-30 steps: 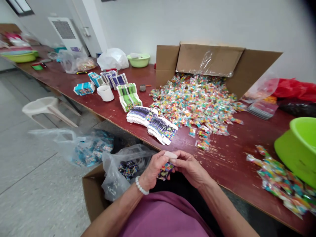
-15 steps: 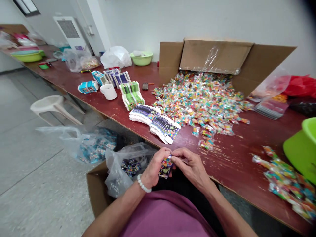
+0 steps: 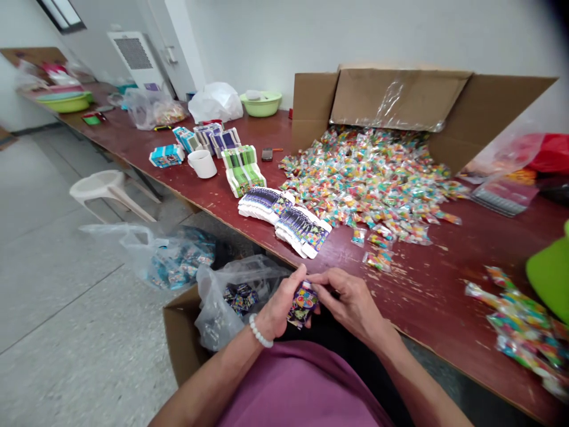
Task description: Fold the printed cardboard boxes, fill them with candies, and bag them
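Note:
My left hand (image 3: 281,305) is wrapped round a small purple printed carton (image 3: 303,302), its thumb pointing up beside the top edge. The fingers of my right hand (image 3: 353,301) are bent against the carton's top right corner, by a white flap. On the table edge in front lie fanned stacks of flat purple cartons (image 3: 302,230). Behind them spreads a large heap of clear-wrapped colourful candies (image 3: 368,178), with a few loose packets (image 3: 379,260) near its front. Below my left forearm, a clear plastic bag (image 3: 217,320) holds several small purple cartons.
An open cardboard box (image 3: 400,98) stands behind the candies. Green cartons (image 3: 243,171), a white mug (image 3: 203,163) and blue cartons (image 3: 166,155) are farther left. A green tub (image 3: 551,279) and more candies (image 3: 520,326) lie right. A white stool (image 3: 106,187) stands on the floor.
My left thumb has come up off the carton's top, and more of its printed front shows between my hands. The whole view has swung slightly left.

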The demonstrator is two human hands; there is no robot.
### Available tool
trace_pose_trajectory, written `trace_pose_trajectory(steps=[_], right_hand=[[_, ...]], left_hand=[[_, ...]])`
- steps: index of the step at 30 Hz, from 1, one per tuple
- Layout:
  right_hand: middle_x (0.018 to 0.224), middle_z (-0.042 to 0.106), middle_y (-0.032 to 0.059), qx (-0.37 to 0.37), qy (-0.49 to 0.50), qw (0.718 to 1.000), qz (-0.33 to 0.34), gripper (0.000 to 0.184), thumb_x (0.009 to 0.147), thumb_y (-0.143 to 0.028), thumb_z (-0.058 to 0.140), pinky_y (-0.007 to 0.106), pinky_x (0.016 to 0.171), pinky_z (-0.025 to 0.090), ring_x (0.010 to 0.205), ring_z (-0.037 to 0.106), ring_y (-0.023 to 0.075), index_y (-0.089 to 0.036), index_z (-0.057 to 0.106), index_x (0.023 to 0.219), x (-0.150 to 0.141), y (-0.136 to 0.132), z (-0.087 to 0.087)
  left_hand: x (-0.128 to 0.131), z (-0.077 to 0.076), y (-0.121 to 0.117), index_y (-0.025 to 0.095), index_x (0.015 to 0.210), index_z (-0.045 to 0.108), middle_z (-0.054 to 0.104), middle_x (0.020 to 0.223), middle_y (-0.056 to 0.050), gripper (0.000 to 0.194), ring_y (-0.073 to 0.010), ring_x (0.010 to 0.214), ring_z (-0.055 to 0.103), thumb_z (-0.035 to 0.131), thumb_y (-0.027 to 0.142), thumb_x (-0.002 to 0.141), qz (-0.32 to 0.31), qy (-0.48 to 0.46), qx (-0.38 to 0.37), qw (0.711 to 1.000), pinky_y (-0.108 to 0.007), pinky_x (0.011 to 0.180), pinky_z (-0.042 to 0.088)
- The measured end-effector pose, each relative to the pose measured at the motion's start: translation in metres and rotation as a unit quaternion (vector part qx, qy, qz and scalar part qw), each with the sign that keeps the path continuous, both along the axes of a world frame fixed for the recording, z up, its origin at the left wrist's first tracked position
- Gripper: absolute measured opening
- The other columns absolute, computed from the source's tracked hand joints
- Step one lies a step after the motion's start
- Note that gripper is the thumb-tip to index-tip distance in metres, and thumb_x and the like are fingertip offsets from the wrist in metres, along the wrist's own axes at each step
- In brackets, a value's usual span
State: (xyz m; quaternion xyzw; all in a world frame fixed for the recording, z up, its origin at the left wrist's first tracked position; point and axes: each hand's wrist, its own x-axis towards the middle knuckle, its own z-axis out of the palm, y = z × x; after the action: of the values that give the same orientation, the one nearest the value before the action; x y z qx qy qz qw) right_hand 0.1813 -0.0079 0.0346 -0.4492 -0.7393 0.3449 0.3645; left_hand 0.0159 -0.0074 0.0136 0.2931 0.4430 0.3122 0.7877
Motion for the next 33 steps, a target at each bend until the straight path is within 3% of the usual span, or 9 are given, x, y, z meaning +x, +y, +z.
trace_pose_trajectory(steps=[3, 7, 10, 14, 18, 21, 25, 28, 33], right_hand=[[0.081, 0.069, 0.0051, 0.0, 0.014, 1.0, -0.006, 0.021, 0.096, -0.03, 0.055, 0.033, 0.071, 0.05, 0.076, 0.065, 0.0207, -0.022, 0.073, 0.087, -0.004, -0.003, -0.002], [0.112, 0.069, 0.0073, -0.036, 0.087, 0.995, -0.028, 0.014, 0.095, -0.032, 0.058, 0.036, 0.086, 0.052, 0.099, 0.065, 0.0223, -0.024, 0.068, 0.101, -0.015, -0.012, -0.017], [0.126, 0.061, 0.0114, 0.039, 0.035, 0.998, -0.039, 0.048, 0.081, -0.033, 0.076, 0.043, 0.095, 0.048, 0.115, 0.058, 0.0282, -0.024, 0.057, 0.123, -0.024, -0.019, -0.032], [0.141, 0.051, 0.0183, 0.118, -0.135, 0.983, -0.035, 0.095, 0.064, -0.034, 0.085, 0.054, 0.097, 0.042, 0.121, 0.051, 0.0385, -0.022, 0.037, 0.145, -0.025, -0.024, -0.039], [0.133, 0.059, 0.014, 0.166, -0.215, 0.961, -0.05, 0.082, 0.072, -0.029, 0.076, 0.055, 0.096, 0.037, 0.115, 0.053, 0.0376, -0.027, 0.038, 0.145, -0.019, -0.023, -0.045], [0.131, 0.059, 0.0133, 0.159, -0.21, 0.965, -0.02, 0.079, 0.072, -0.031, 0.076, 0.052, 0.093, 0.04, 0.112, 0.054, 0.0362, -0.027, 0.041, 0.143, -0.02, -0.023, -0.052], [0.135, 0.05, 0.0182, 0.137, -0.179, 0.974, 0.017, 0.091, 0.072, -0.053, 0.078, 0.05, 0.095, 0.044, 0.118, 0.05, 0.0371, -0.02, 0.038, 0.147, -0.019, -0.012, -0.047], [0.133, 0.049, 0.0174, 0.174, -0.16, 0.969, -0.075, 0.073, 0.082, -0.061, 0.068, 0.05, 0.103, 0.042, 0.123, 0.049, 0.0357, -0.021, 0.048, 0.14, 0.011, 0.007, -0.037], [0.128, 0.057, 0.021, 0.166, -0.275, 0.908, -0.27, 0.064, 0.089, -0.066, 0.051, 0.054, 0.104, 0.038, 0.125, 0.049, 0.0394, -0.02, 0.057, 0.133, 0.103, 0.037, -0.05]], left_hand=[[0.0, 0.001, 0.002, 0.011, 0.086, 0.07, 0.065, 0.059, -0.004, 0.049, -0.0136, 0.042, 0.057, 0.053, 0.057, 0.085, 0.025, -0.027, -0.027, 0.999, -0.022, 0.037, 0.045], [0.002, 0.003, 0.01, 0.016, 0.09, 0.068, 0.067, 0.063, -0.001, 0.025, -0.0141, 0.043, 0.058, 0.06, 0.038, 0.081, 0.083, -0.102, -0.078, 0.988, -0.023, 0.039, 0.045], [0.006, 0.001, 0.013, 0.017, 0.083, 0.065, 0.066, 0.064, 0.001, 0.017, -0.0118, 0.049, 0.061, 0.064, 0.033, 0.078, 0.133, -0.121, -0.091, 0.979, -0.022, 0.049, 0.048], [0.012, -0.006, 0.008, 0.016, 0.078, 0.063, 0.065, 0.063, 0.0, 0.024, -0.0163, 0.062, 0.066, 0.069, 0.039, 0.077, 0.186, -0.116, -0.099, 0.971, -0.026, 0.061, 0.051], [0.02, -0.022, -0.003, 0.015, 0.086, 0.065, 0.069, 0.071, -0.003, 0.04, -0.0205, 0.072, 0.068, 0.068, 0.054, 0.079, 0.21, -0.126, -0.036, 0.969, -0.029, 0.065, 0.052], [0.019, -0.03, -0.008, 0.015, 0.092, 0.065, 0.069, 0.073, -0.005, 0.054, -0.0202, 0.07, 0.068, 0.058, 0.067, 0.081, 0.165, -0.123, -0.043, 0.978, -0.029, 0.063, 0.051], [-0.014, -0.036, -0.004, 0.017, 0.105, 0.063, 0.067, 0.074, -0.004, 0.059, -0.0168, 0.06, 0.063, 0.04, 0.069, 0.089, 0.117, 0.068, 0.036, 0.99, -0.028, 0.055, 0.05], [-0.065, -0.044, 0.004, 0.02, 0.1, 0.066, 0.07, 0.09, -0.006, 0.046, -0.0192, 0.079, 0.067, 0.039, 0.057, 0.094, 0.11, 0.342, 0.172, 0.917, -0.03, 0.068, 0.052], [-0.126, -0.05, 0.012, 0.019, 0.108, 0.065, 0.067, 0.107, -0.009, 0.027, -0.0243, 0.1, 0.061, 0.055, 0.03, 0.085, 0.147, 0.471, 0.211, 0.844, -0.038, 0.088, 0.047]])
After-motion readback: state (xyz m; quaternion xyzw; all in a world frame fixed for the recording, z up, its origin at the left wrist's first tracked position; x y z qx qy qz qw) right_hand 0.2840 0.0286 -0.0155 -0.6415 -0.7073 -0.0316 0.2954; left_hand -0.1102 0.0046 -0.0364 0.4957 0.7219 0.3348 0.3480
